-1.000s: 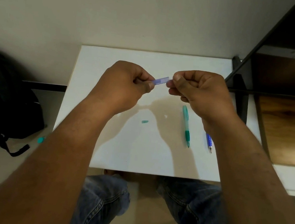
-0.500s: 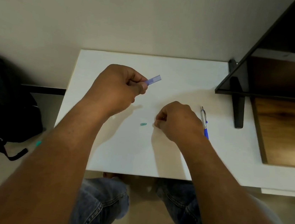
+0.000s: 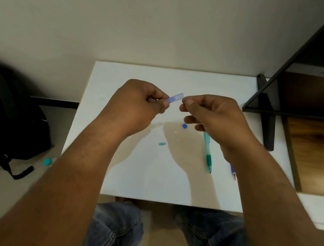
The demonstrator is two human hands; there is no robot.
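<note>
My left hand pinches a short translucent blue pen barrel, which sticks out to the right above the white table. My right hand meets it from the right. Its thumb and forefinger pinch at the barrel's free end, and its other fingers are curled. Below the hands a small blue piece and a small teal piece lie on the table. A teal pen lies to the right of them. A blue pen is mostly hidden behind my right forearm.
A black shelf frame with wooden boards stands at the table's right edge. A black backpack sits on the floor to the left, with a teal cap beside it. My knees in jeans show under the table's near edge.
My right hand went down to the table, then rose back to the barrel's end. The small blue piece now lies on the table. My left hand kept hold of the barrel.
</note>
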